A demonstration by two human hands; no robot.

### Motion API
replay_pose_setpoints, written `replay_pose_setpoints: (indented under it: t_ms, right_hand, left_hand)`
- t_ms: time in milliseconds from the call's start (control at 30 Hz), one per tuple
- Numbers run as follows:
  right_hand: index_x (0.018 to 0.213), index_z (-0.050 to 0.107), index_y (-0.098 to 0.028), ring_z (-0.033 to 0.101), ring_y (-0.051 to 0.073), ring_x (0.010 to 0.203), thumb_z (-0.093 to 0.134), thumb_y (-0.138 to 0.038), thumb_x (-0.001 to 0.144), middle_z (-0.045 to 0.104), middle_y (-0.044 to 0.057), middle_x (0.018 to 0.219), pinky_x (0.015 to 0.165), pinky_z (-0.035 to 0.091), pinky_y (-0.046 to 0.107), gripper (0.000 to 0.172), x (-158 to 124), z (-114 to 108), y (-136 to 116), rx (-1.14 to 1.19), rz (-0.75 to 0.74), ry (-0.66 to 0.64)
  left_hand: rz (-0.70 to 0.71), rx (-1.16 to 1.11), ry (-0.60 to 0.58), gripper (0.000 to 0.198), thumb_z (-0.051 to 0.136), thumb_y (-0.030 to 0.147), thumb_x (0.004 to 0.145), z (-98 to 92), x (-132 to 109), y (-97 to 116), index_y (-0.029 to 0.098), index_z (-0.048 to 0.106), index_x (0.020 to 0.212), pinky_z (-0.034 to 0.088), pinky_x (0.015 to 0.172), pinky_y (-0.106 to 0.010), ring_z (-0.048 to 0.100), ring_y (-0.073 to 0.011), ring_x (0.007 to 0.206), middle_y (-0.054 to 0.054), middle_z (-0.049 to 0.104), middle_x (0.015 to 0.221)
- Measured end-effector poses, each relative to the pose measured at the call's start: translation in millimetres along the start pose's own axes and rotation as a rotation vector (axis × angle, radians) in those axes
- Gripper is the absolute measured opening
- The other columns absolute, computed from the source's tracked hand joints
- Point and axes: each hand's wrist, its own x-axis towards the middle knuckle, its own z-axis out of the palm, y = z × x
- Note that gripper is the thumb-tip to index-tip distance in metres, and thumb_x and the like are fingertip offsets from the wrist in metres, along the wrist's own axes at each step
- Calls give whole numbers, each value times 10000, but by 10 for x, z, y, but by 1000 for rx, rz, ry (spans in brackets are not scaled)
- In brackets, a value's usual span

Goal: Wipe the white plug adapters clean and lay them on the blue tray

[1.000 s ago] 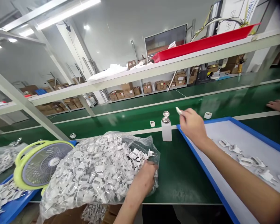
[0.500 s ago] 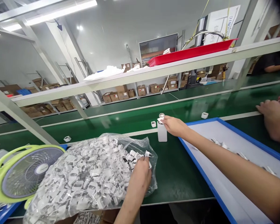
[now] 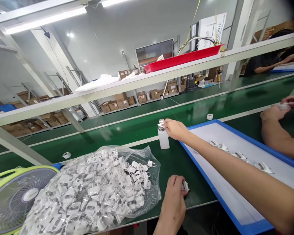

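My left hand [image 3: 174, 199] is above the green bench near its front edge, fingers closed round a white plug housing [image 3: 185, 186]. My right hand [image 3: 175, 128] reaches forward and pinches a small white cloth [image 3: 161, 125] against the metal top of a white pump bottle [image 3: 164, 139]. The bottle stands upright on the bench. To the left of my left hand lies a clear plastic bag [image 3: 155, 182] full of white plug housings [image 3: 98, 189]. Under my right forearm, several white plug parts [image 3: 238, 155] lie in a blue-rimmed tray [image 3: 210, 179].
A green fan [image 3: 26, 195] stands at the left. On the green conveyor [image 3: 117, 130] are white housings [image 3: 66, 155], [image 3: 210, 116]. A shelf rail [image 3: 127, 82] with a red tray [image 3: 183, 59] crosses above. At the right, a co-worker's hands [image 3: 274, 112] hold a white part.
My left hand has left the bag and moved right, now with a plug housing in it. My right hand stays at the bottle top. The housing beside the bottle is no longer seen; the view shifted.
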Motion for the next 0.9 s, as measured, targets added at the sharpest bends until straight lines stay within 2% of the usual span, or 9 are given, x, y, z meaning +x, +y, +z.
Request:
replay_pose_setpoints:
  t_ms: [167, 400, 567, 700, 900]
  right_hand:
    - [1260, 623, -177, 655, 225, 1076, 639, -365, 988, 636, 91, 1266, 912, 567, 439, 331, 48, -29, 38, 15, -5, -63]
    - [1271, 618, -181, 654, 226, 1081, 643, -371, 985, 629, 96, 1280, 910, 568, 431, 344, 217, -106, 116, 31, -10, -134]
    - [1255, 627, -185, 656, 223, 1076, 642, -368, 986, 636, 90, 1267, 909, 568, 427, 326, 216, -113, 138, 30, -29, -137]
    - [1248, 630, -187, 654, 222, 1080, 637, -366, 989, 638, 88, 1267, 916, 565, 431, 315, 194, -79, 141, 42, -35, -112]
    - [1266, 622, -190, 652, 225, 1087, 639, -368, 987, 630, 91, 1282, 917, 565, 433, 331, 179, -38, 154, 75, -26, -82]
  left_hand:
    - [-34, 31, 16, 448, 448, -52, 769, -4, 35, -115, 205, 623, 1091, 439, 967, -347, 562, -247, 1101, -113, 617, 1154]
    - [-58, 97, -6, 447, 466, 1, 818, 4, 41, -94, 181, 617, 1199, 404, 1040, -373, 539, -256, 1166, -129, 607, 1226]
    - [-78, 168, -63, 471, 479, 17, 821, 0, 52, -67, 167, 606, 1249, 398, 1054, -360, 531, -251, 1198, -128, 585, 1266]
    - [-98, 165, -59, 465, 508, 40, 817, -9, 39, -31, 171, 616, 1250, 399, 1064, -361, 536, -252, 1196, -123, 587, 1265]
    - [-94, 135, -37, 553, 528, 69, 835, 17, 8, -55, 169, 559, 1378, 394, 1107, -360, 527, -245, 1251, -129, 570, 1335]
